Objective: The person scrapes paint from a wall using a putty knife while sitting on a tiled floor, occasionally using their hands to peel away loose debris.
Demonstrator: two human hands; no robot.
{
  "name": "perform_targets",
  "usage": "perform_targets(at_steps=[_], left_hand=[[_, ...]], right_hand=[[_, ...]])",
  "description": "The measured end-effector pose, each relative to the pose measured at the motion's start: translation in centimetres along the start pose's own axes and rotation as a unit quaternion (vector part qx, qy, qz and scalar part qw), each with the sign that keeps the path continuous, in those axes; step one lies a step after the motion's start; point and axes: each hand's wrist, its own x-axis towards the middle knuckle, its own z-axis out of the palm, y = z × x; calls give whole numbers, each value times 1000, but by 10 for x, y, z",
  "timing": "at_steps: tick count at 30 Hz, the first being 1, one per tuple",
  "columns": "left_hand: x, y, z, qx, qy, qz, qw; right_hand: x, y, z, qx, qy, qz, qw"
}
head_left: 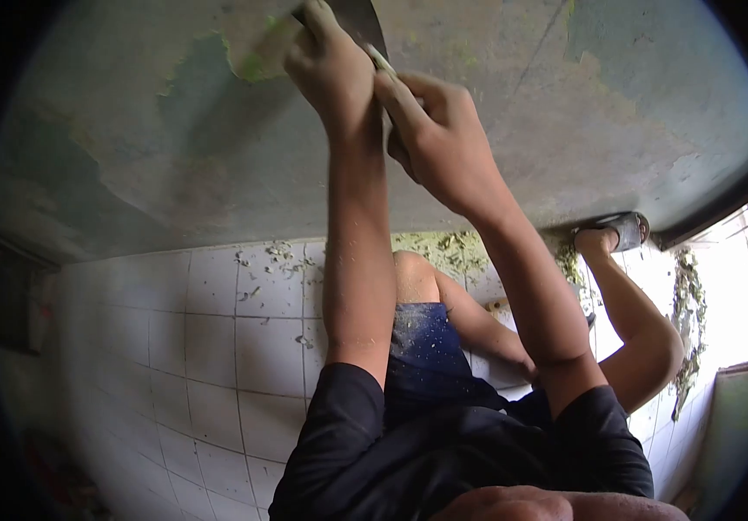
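Both of my hands are close together at the top, in front of the wall. My left hand (335, 82) is closed at a dark, flat scraper blade (360, 24), which reaches out of the frame. Just right of it, my right hand (445, 139) pinches a narrow pale piece (379, 58) between thumb and fingers. That piece lies along the blade's edge, and its lower end is hidden in my grip. Behind the hands, the worn grey wall (522, 122) shows patches of peeling paint with green edges.
White floor tiles (209, 347) meet the wall below. Greenish flakes (278, 260) are scattered along its foot, and a heap of debris (688, 304) lies at the right. My bent legs are under my arms, with a sandal (630, 231) against the wall. Light enters at the right.
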Motion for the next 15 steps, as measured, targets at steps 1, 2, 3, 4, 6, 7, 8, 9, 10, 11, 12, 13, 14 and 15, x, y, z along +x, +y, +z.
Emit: perform_targets(at_steps=[1,2,3,4,6,7,8,9,10,11,12,13,14,15], left_hand=[[-7,-2,-3,32,-6,0,999],[-21,-8,-7,62,-11,1,998],[-36,-21,-8,74,-9,-25,997],[-53,-37,-10,87,-5,-52,995],[-91,-70,-15,90,-65,-66,992],[-114,-86,-10,82,-87,-67,991],[-135,-99,-5,75,-110,-72,988],[-151,-106,0,108,-151,-86,979],[-168,-112,4,140,-193,-102,966],[-183,-124,8,212,-252,-123,936],[-194,-133,10,282,-308,-139,898],[-204,-126,13,327,-360,-146,862],[-216,-133,12,341,-385,-144,846],[-231,-142,7,325,-361,-61,872]], right_hand=[[-5,5,-2,10,6,-11,1000],[-15,13,-5,23,4,34,999],[-27,24,-10,33,0,81,996],[-40,45,-16,46,4,87,995],[-70,67,-28,95,41,141,985],[-85,79,-36,86,72,144,983],[-97,91,-41,86,70,143,983],[-111,103,-47,93,138,127,978],[-127,117,-53,98,208,113,967],[-143,137,-59,106,247,120,956],[-155,158,-64,116,286,124,943],[-160,167,-66,100,304,103,942],[-162,176,-73,102,307,103,940],[-161,175,-78,107,319,108,936]])
